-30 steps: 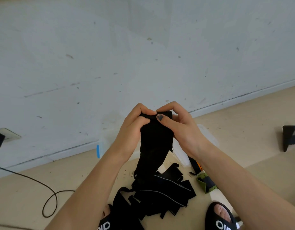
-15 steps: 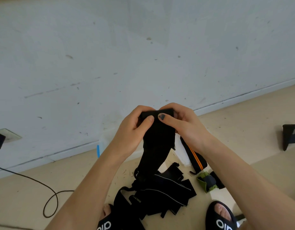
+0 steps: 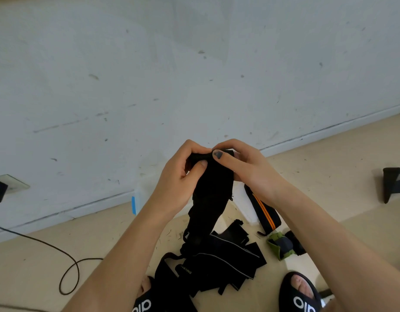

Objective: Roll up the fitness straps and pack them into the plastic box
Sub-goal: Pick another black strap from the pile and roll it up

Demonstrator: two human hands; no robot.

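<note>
Fitness straps are what matters here, and the head view, the only one, shows the job barely begun. One black strap [image 3: 211, 190] is held up in front of the wall, its top end turned over between both hands while its long tail hangs down to the floor. The left hand [image 3: 178, 183] grips the top left edge, fingers curled over it and thumb pressed on the front. The right hand [image 3: 246, 167] pinches the top right edge, thumb in front and fingers bent behind. Only the first turn or so appears formed, so most of this strap is yet to be rolled.

Below the hands, a loose pile of black straps [image 3: 224, 264] lies unrolled on the floor [image 3: 36, 266] between the two sandalled feet. A black strap with orange stripes [image 3: 263, 210] and a green and dark bundle [image 3: 281, 245] lie just right of the pile, also unpacked. What seems to be the clear plastic box [image 3: 247, 204] sits by the wall behind the hands, mostly hidden; whether anything is in it I cannot tell.
</note>
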